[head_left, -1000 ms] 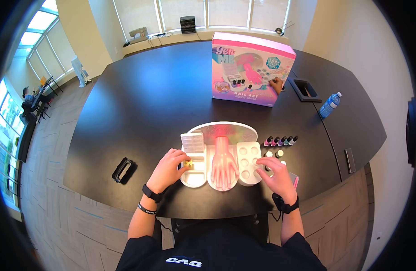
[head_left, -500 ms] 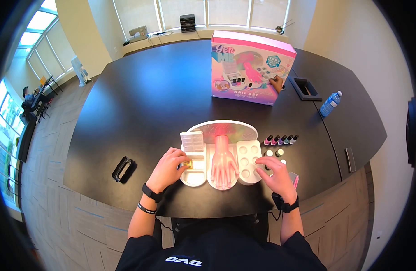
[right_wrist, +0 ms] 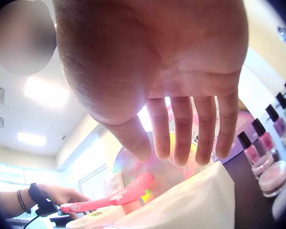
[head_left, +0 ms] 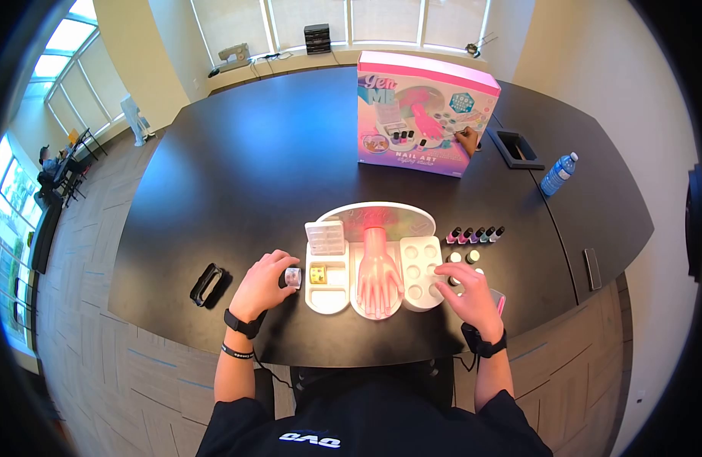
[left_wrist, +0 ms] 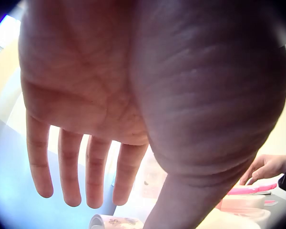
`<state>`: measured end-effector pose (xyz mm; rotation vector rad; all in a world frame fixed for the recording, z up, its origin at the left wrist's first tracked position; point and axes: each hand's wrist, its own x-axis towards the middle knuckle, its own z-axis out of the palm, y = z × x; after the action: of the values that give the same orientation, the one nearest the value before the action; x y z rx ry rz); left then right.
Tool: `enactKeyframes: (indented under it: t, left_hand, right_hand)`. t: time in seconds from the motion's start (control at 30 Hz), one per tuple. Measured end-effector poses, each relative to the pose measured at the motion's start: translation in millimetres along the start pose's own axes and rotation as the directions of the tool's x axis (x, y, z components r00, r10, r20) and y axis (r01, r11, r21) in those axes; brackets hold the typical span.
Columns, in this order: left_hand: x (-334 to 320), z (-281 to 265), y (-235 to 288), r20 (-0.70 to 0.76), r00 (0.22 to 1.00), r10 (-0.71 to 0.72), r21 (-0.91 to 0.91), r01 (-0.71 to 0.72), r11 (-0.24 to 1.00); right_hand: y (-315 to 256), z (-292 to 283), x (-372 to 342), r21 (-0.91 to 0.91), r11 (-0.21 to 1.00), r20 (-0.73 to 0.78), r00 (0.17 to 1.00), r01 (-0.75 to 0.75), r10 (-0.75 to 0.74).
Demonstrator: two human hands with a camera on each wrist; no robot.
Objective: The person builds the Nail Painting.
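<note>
My left hand is just left of the white nail art station, fingers extended and slightly spread. A small pale patterned roll, like sticker tape, is right at its thumb and fingertips; in the left wrist view the pale roll shows below the fingertips, partly behind the thumb. A yellow patterned roll sits in the station's middle left compartment. The pink model hand lies palm down at the station's centre. My right hand hovers with loosely straight fingers by the edge of the round-welled tray, holding nothing.
Several nail polish bottles stand in a row right of the station, with small jars before them. The nail art box stands behind. A water bottle is farther right; a black frame-like object lies left.
My left hand has let go of the yellow roll in the left compartment and moved left, out of the station, to the pale roll. The right hand has stayed nearly still.
</note>
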<state>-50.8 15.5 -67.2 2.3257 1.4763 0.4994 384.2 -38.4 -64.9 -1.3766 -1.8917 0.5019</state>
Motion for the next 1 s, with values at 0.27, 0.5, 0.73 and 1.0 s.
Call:
enactKeyframes:
  t: [0.27,0.5,0.73,1.0]
  left_hand:
    - [2,13,-7,0.028,0.998,-0.055,-0.032,0.056,0.998]
    - [4,16,-13,0.042,0.998,-0.056,0.010,0.055,0.998]
    - [1,8,-9,-0.008,0.999,-0.036,-0.023,0.035,0.999]
    - [-1,-12,16,-0.113,0.994,-0.015,-0.015,0.013,1.000]
  right_hand:
    - [0,2,1,0.020,1.000,0.004,1.000,-0.003,0.003]
    - [2,0,-1,0.014,1.000,-0.002,1.000,-0.013,0.013]
    - [2,-1,-4,0.015,1.000,-0.007,1.000,-0.004,0.004]
    - [3,-3,-5,0.019,1.000,-0.008,1.000,-0.007,0.008]
